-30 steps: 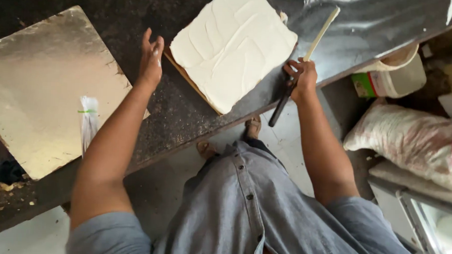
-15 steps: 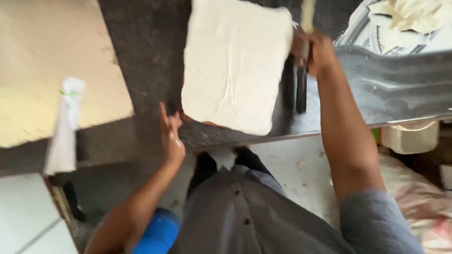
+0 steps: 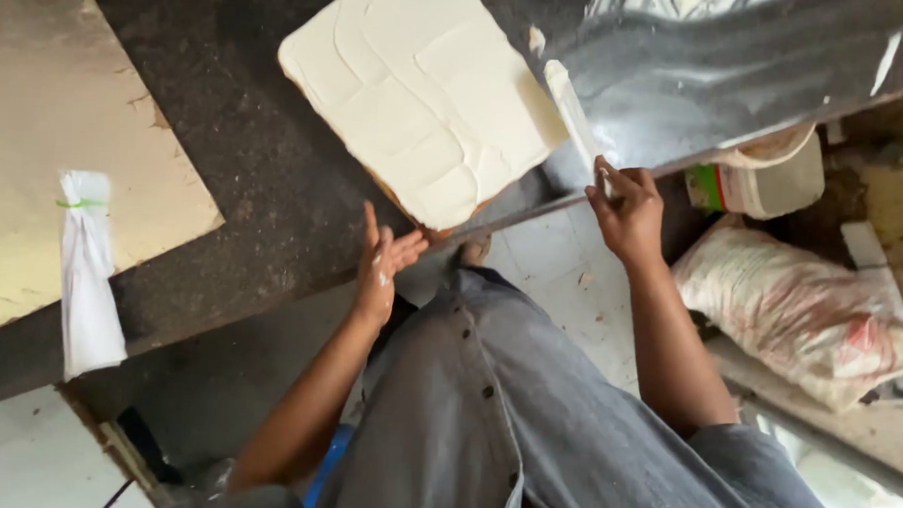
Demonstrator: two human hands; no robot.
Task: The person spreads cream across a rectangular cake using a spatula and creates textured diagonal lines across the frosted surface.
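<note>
1. Spanning the upper frame is a dark counter point(image 3: 245, 157), with a shiny grey sheet point(image 3: 738, 64) lying over its right part.
2. Lying at the counter's left end is a gold board point(image 3: 65, 140); a white piping bag point(image 3: 89, 271) with a green tie is resting on its near edge.
3. Sitting at the counter's front edge is a square cake point(image 3: 422, 93), its top coated in cream showing spatula strokes.
4. Lying on the floor at right is a plastic sack point(image 3: 800, 316), near a white tub point(image 3: 774, 180).
5. Gripping a spatula point(image 3: 572, 108) by the handle is the right hand point(image 3: 628, 205), closed; the creamy blade is lying against the cake's right side.
6. Hovering just below the cake's near corner is the left hand point(image 3: 383, 267), open, fingers spread, holding nothing, cream smeared on it.
</note>
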